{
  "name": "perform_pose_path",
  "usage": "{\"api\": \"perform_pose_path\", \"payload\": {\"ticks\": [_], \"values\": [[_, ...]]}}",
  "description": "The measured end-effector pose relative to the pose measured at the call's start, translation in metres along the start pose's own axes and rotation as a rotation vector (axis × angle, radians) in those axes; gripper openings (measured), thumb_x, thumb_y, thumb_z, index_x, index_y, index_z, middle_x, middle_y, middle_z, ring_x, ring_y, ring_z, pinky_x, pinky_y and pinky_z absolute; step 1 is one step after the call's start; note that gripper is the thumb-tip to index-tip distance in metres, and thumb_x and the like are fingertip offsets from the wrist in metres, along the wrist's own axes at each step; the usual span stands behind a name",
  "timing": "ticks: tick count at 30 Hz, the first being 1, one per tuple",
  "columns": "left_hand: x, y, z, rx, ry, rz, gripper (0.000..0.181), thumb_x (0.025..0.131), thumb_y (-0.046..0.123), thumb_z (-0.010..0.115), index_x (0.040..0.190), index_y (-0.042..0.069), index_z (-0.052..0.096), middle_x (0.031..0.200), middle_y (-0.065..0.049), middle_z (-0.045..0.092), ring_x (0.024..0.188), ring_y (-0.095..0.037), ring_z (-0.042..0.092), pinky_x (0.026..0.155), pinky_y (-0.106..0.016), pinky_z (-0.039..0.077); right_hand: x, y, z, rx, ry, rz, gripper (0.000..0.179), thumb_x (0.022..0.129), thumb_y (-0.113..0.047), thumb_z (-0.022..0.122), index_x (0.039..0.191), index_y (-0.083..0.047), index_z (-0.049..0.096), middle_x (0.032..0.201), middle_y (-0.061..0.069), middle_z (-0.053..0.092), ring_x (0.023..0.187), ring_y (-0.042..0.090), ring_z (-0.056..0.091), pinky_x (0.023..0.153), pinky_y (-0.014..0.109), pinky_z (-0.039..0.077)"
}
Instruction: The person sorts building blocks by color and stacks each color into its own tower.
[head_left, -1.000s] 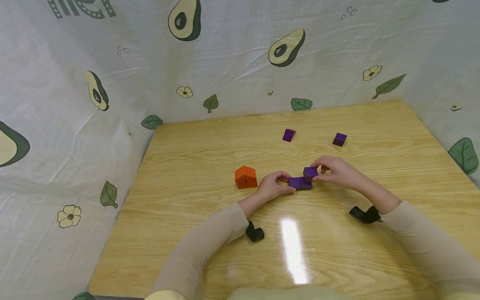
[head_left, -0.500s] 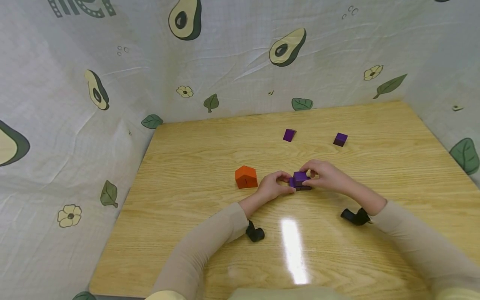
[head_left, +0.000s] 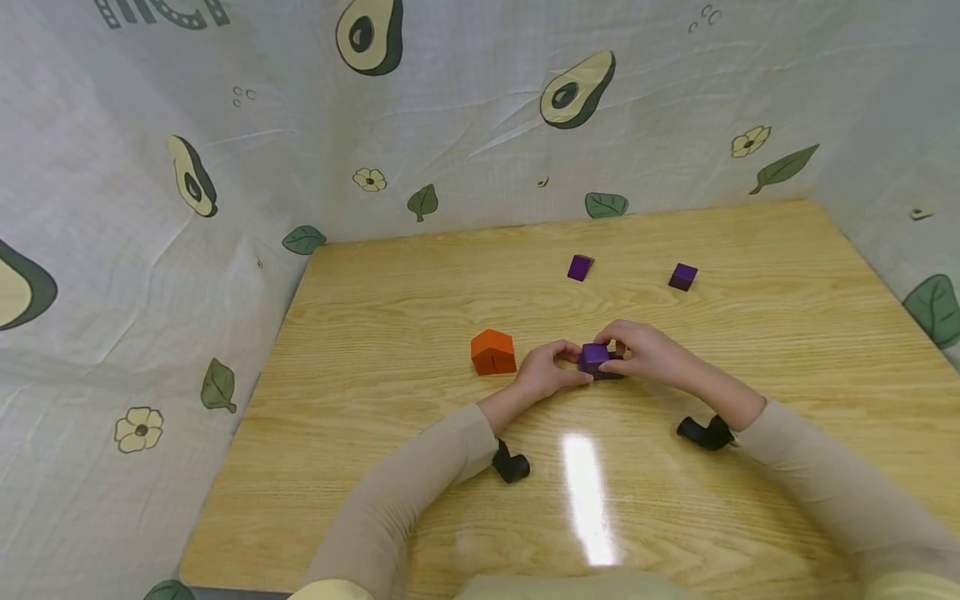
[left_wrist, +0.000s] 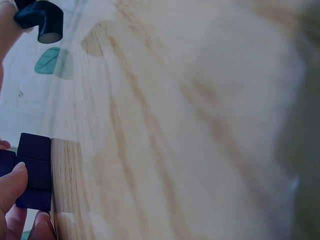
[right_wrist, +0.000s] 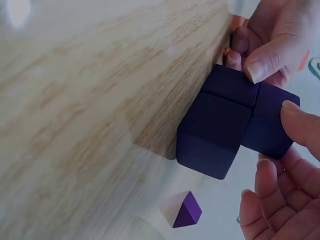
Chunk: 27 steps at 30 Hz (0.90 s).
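In the head view my right hand (head_left: 647, 354) pinches a purple cube (head_left: 594, 355) between thumb and fingers. This cube sits on top of the left end of a low row of purple blocks (head_left: 617, 367). From the left, my left hand (head_left: 547, 372) holds that end of the row, thumb in front and fingers behind. The right wrist view shows the upper cube (right_wrist: 270, 120) touching a lower cube (right_wrist: 230, 84), with another lower cube (right_wrist: 216, 132) beside it. In the left wrist view, dark blocks (left_wrist: 37, 172) lie at the left thumb; part of that hand is cut off.
An orange house-shaped block (head_left: 492, 352) stands left of the left hand. Two more purple blocks, one (head_left: 581, 267) at the back middle and one (head_left: 682, 277) further right, lie on the wooden table (head_left: 375, 333). A patterned cloth (head_left: 465, 150) hangs behind and at the sides.
My right hand has moved left and down with the purple cube, from above the row's right part onto its left end. The left hand stays in place on the row.
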<state>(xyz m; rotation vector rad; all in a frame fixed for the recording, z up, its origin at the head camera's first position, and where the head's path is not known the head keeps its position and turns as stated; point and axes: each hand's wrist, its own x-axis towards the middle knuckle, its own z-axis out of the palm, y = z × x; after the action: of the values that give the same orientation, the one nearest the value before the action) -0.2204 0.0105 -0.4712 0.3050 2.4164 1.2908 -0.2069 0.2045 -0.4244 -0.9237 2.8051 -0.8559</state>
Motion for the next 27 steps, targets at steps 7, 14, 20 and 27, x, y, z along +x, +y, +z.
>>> {"api": "perform_pose_path", "payload": {"ticks": [7,14,20,27], "values": [[-0.0002,0.0003,-0.0003,0.002,-0.002,-0.007,0.039,0.069,0.032,0.08,0.103,0.021,0.065,0.094,0.009,0.064,0.09,-0.008,0.056,0.084,-0.025,0.041,0.0014,-0.0016,-0.0002,0.004,-0.01,0.013,0.027,0.078,-0.008,0.072,0.101,0.002,0.061,0.092,0.011,0.061,0.073,0.017,0.052,0.064,0.028,0.044],[0.0,0.0006,-0.0005,0.002,0.004,-0.016,0.038,0.069,0.031,0.08,0.102,0.02,0.065,0.093,0.009,0.064,0.088,-0.007,0.055,0.083,-0.024,0.041,0.0025,-0.001,0.0002,0.014,-0.018,0.016,0.027,0.079,-0.01,0.071,0.101,0.002,0.061,0.091,0.009,0.061,0.072,0.015,0.051,0.063,0.026,0.043],[0.0,0.0023,-0.0016,-0.002,0.002,-0.015,0.038,0.069,0.031,0.081,0.101,0.02,0.065,0.093,0.009,0.064,0.088,-0.007,0.056,0.082,-0.024,0.041,0.0027,-0.0007,-0.0007,0.018,-0.022,0.022,0.027,0.079,-0.011,0.071,0.101,0.001,0.061,0.09,0.009,0.06,0.072,0.014,0.051,0.062,0.026,0.043],[0.0001,0.0018,-0.0026,-0.02,-0.008,-0.016,0.041,0.068,0.031,0.081,0.105,0.02,0.064,0.095,0.009,0.064,0.089,-0.007,0.055,0.083,-0.025,0.041,0.0034,-0.002,-0.0013,0.011,-0.039,0.03,0.028,0.08,-0.012,0.07,0.102,0.001,0.061,0.092,0.009,0.061,0.073,0.014,0.051,0.063,0.027,0.043]]}}
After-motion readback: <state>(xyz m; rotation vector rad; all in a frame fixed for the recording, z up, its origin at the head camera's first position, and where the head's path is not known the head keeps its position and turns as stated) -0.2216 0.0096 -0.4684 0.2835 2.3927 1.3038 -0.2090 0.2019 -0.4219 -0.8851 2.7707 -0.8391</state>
